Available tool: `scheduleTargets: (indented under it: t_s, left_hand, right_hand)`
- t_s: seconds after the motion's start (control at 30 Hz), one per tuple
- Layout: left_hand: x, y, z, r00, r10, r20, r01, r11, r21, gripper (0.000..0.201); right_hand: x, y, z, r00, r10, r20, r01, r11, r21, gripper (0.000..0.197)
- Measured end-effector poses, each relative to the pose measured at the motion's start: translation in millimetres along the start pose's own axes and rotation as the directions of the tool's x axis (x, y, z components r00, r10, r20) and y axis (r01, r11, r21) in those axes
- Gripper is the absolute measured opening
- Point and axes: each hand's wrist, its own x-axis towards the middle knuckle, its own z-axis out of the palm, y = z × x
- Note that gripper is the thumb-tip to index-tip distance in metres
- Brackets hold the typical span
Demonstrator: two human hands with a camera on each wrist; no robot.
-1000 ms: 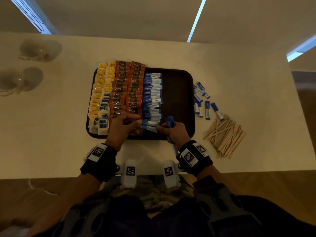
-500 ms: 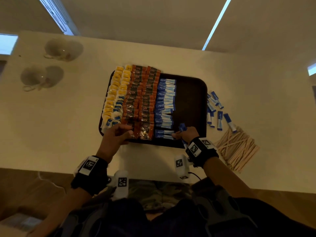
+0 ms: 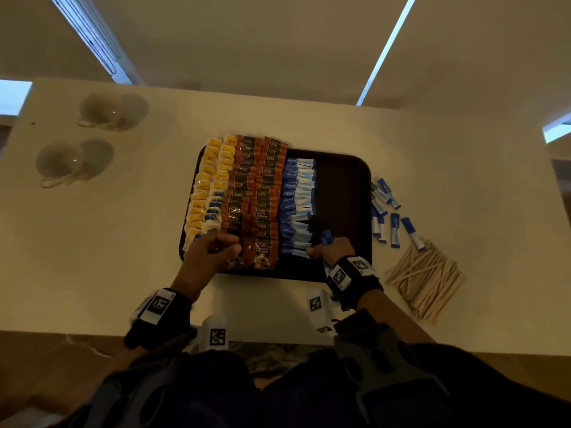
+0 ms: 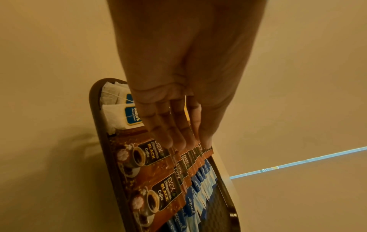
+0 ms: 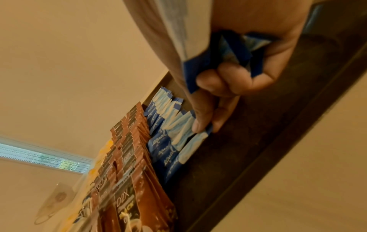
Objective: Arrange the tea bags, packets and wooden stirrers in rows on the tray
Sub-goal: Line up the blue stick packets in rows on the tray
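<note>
A dark brown tray (image 3: 355,171) holds rows of yellow tea bags (image 3: 207,183), white tea bags with blue tags (image 4: 117,114), brown coffee packets (image 3: 262,193) and blue sweetener sticks (image 3: 296,196). My left hand (image 3: 216,248) lies over the near end of the coffee rows, its straight fingertips (image 4: 168,142) touching the packets (image 4: 157,193). My right hand (image 3: 330,250) grips a bundle of blue sticks (image 5: 230,51) in its palm. Its thumb and forefinger (image 5: 204,128) pinch one stick at the near end of the blue row (image 5: 168,141).
Loose blue sticks (image 3: 386,211) lie on the table right of the tray, with a pile of wooden stirrers (image 3: 426,276) nearer me. Two cups (image 3: 105,112) (image 3: 61,162) stand at the far left. The tray's right strip (image 3: 340,196) is bare.
My left hand has uncurled and slid a little left along the near ends of the coffee rows. My right hand stays at the near end of the blue row, still holding its bundle.
</note>
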Motion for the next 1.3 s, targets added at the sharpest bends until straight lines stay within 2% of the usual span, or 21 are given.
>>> scheduleTargets:
  t_s: [0.13,0.3,0.4,0.47,0.53,0.6,0.7,0.83,0.93,1.07,1.2,1.3]
  left_hand:
    - [6.7,1.6,0.5,1.000,-0.002,0.025,0.002,1.000,0.027,0.021]
    - [11.8,4.5,2.9,0.999,0.022,0.044,-0.025,0.998,0.056,0.015]
    - [15.2,6.0,4.2,0.997,0.048,0.061,-0.056,0.990,0.127,0.013]
    - [18.5,7.0,7.5,0.996,0.051,0.071,-0.062,0.984,0.168,0.013]
    - [21.8,10.6,12.9,0.993,0.080,0.086,-0.097,0.972,0.213,0.012]
    - [24.4,18.2,22.1,0.982,0.109,0.156,-0.146,0.957,0.250,0.011]
    - [27.1,32.6,42.8,0.953,0.053,0.299,-0.142,0.948,0.284,0.008]
    - [30.2,43.9,70.7,0.901,-0.081,0.425,-0.079,0.934,0.347,0.026]
    - [30.8,44.7,76.3,0.880,-0.151,0.451,-0.010,0.942,0.335,0.018]
    - [25.8,45.0,78.0,0.816,-0.227,0.532,0.127,0.967,0.219,0.014]
    - [22.5,41.7,83.2,0.826,-0.259,0.501,0.170,0.961,0.217,0.015]
    - [26.7,40.1,69.6,0.829,-0.247,0.502,0.126,0.956,0.263,0.020]
  right_hand:
    - [-3.4,-0.3,1.1,0.997,-0.070,-0.034,0.068,0.996,-0.055,0.036]
    - [-8.9,-0.5,0.7,0.968,-0.237,-0.077,0.222,0.961,-0.165,0.031]
    - [-9.9,-4.9,-3.9,0.945,-0.313,-0.098,0.300,0.945,-0.130,0.015]
    - [-10.4,-11.8,-5.8,0.932,-0.348,-0.107,0.341,0.937,-0.074,0.017]
    - [-13.9,-20.0,-4.0,0.934,-0.346,-0.092,0.352,0.933,0.067,0.020]
    - [-17.0,-26.4,1.0,0.945,-0.318,-0.077,0.327,0.910,0.254,0.026]
    - [-23.3,-34.7,11.6,0.962,-0.270,-0.040,0.263,0.879,0.399,0.028]
    - [-29.9,-41.6,26.9,0.963,-0.267,-0.049,0.264,0.880,0.395,0.035]
    - [-33.6,-40.1,30.9,0.959,-0.274,-0.074,0.279,0.863,0.421,0.031]
    - [-36.8,-36.0,28.2,0.957,-0.265,-0.116,0.288,0.841,0.457,0.028]
    - [-39.0,-37.1,30.5,0.948,-0.281,-0.151,0.319,0.843,0.432,0.034]
    - [-40.5,-35.3,25.7,0.958,-0.275,-0.079,0.279,0.836,0.473,0.033]
